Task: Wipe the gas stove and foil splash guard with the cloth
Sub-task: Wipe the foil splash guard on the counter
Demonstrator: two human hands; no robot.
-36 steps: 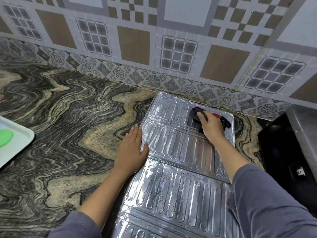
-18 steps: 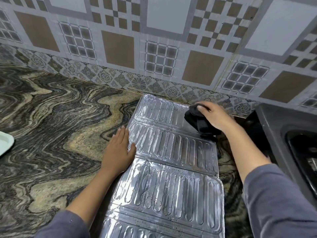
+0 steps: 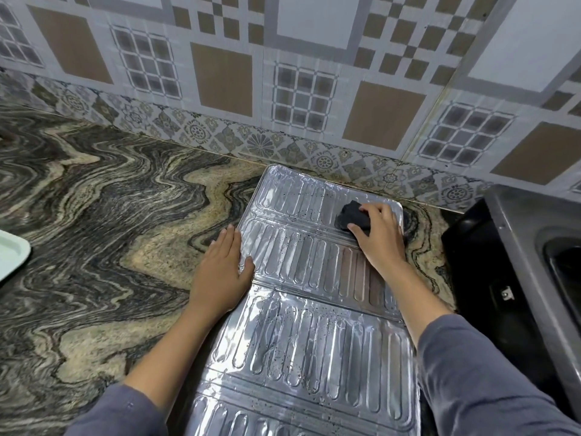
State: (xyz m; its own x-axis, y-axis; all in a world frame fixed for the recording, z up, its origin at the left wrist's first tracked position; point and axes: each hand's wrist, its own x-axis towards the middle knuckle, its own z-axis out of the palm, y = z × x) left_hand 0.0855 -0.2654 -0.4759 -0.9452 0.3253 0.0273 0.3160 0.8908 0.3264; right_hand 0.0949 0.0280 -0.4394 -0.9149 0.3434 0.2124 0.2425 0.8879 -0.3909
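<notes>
1. The wall point(image 3: 283, 89) fills the top of my view, tiled in brown, white and grey squares, with a flowered border strip where it meets the counter.
2. The counter point(image 3: 94, 215) is dark stone with wavy tan and grey veins. It spreads across the left and middle.
3. The guard point(image 3: 301, 341) lies flat on the counter, unfolded in ribbed foil panels that run from the bottom edge up towards the wall. Its far end stops just short of the border strip. Dark specks dot the panels.
4. The stove point(image 3: 515, 240) sits at the right, near the guard's right edge. It has a steel top and a black front, and part of it is cut off by the frame.
5. Grey sleeves point(image 3: 471, 372) cover both forearms at the bottom.
6. My left hand point(image 3: 220, 272) lies flat, fingers straight and close together. The palm rests on the counter at the guard's left edge, with the thumb over the foil.
7. My right hand point(image 3: 382, 240) is on the guard's far panel, near its right corner, fingers curled over the cloth and gripping it.
8. A pale tray point(image 3: 11, 256) shows one corner at the left edge, well apart from the guard.
9. The cloth point(image 3: 349, 215) is dark and bunched, pressed to the foil under my right fingers.
</notes>
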